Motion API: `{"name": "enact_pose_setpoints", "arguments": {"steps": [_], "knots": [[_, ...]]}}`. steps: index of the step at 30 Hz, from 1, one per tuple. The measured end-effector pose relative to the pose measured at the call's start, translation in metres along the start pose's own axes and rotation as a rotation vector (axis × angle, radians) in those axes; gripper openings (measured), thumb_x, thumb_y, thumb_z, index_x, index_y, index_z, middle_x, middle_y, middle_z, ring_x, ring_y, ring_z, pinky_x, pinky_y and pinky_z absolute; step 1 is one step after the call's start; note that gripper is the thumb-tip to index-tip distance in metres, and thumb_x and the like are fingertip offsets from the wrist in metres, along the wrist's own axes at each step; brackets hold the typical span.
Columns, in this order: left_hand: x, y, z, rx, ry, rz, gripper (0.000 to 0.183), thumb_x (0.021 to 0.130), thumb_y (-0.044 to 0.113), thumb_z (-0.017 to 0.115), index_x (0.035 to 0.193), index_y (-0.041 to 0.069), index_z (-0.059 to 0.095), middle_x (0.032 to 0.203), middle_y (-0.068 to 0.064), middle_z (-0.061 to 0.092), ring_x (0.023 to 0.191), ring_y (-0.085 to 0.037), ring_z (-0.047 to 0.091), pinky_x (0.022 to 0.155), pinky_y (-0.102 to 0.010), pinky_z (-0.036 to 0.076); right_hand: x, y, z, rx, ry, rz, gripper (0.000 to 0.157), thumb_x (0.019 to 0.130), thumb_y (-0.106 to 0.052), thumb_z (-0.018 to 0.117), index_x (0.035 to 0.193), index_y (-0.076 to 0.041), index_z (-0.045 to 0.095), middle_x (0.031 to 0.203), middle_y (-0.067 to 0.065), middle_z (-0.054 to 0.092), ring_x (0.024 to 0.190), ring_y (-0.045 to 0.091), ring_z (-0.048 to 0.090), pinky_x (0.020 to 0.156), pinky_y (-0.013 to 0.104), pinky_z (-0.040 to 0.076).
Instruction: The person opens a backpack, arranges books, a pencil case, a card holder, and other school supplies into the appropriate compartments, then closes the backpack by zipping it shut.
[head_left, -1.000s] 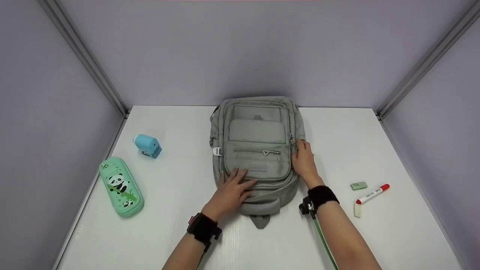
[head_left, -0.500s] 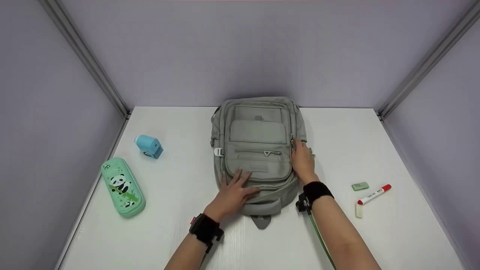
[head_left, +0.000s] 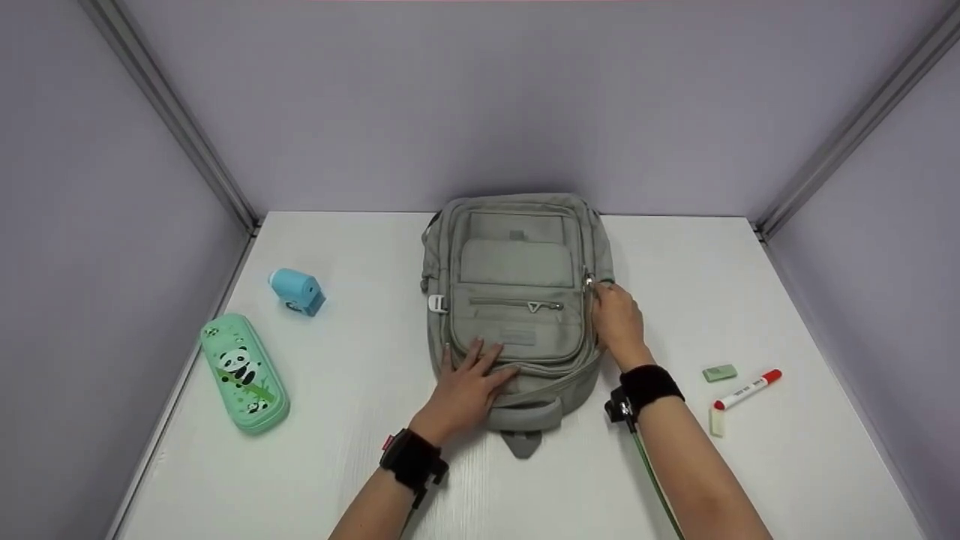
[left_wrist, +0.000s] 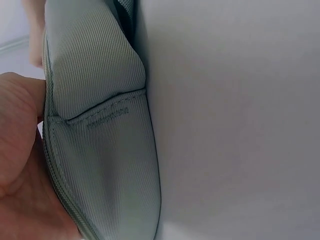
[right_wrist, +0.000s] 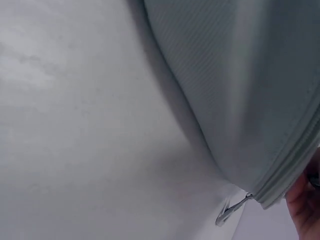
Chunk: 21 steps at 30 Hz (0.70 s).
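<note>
A grey-green backpack [head_left: 517, 262] lies on the white table with its front pocket upward and its carry handle [head_left: 525, 415] toward me. My left hand [head_left: 459, 394] rests with spread fingers on the lower left of the bag, beside the curved zipper seam. At the bag's right side my right hand [head_left: 619, 319] pinches a metal zipper pull [head_left: 589, 282], its fingertips partly hidden. In the right wrist view, fingers [right_wrist: 302, 202] are at the zipper edge, and a second zipper pull [right_wrist: 232, 210] hangs loose nearby.
On the left are a green panda pencil case [head_left: 244, 373] and a blue pencil sharpener [head_left: 298, 292]. To the right lie a green eraser [head_left: 720, 373], a red-capped marker [head_left: 748, 389] and a pale small block [head_left: 717, 422]. Grey panels [head_left: 517, 97] enclose the table.
My right hand has shifted slightly to the right, tugging at the zipper edge. My left hand stays pressed on the bag, which has hardly moved.
</note>
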<state>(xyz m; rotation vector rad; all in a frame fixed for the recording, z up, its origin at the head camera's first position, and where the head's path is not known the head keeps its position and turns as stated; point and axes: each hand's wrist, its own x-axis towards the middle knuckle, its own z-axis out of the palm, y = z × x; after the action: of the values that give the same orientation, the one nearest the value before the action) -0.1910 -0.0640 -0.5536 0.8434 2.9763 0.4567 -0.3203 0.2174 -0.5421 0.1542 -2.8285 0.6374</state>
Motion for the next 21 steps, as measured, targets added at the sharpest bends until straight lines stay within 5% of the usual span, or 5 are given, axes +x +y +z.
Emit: {"name": "enact_pose_setpoints", "arguments": {"steps": [9,21], "knots": [[0.0,0.002,-0.002,0.025,-0.013,-0.006,0.039,0.106,0.033,0.041,0.144,0.033,0.052,0.157,-0.006,0.032,0.145,-0.036,0.021,0.102,-0.074,0.019,-0.005,-0.002,-0.008,-0.219,-0.021,-0.122,0.016,0.087,0.003,0.06,0.074,0.01,0.067,0.073,0.02,0.06,0.059,0.039,0.062,0.051,0.049,0.051],[-0.001,0.002,-0.001,0.055,-0.011,-0.01,0.04,0.106,0.031,0.041,0.145,0.033,0.05,0.156,-0.007,0.034,0.145,-0.035,0.023,0.104,-0.073,0.018,-0.022,-0.012,-0.031,-0.216,-0.15,-0.145,0.025,0.081,0.0,0.065,0.058,0.001,0.057,0.065,0.02,0.06,0.052,0.033,0.059,0.046,0.047,0.048]]}}
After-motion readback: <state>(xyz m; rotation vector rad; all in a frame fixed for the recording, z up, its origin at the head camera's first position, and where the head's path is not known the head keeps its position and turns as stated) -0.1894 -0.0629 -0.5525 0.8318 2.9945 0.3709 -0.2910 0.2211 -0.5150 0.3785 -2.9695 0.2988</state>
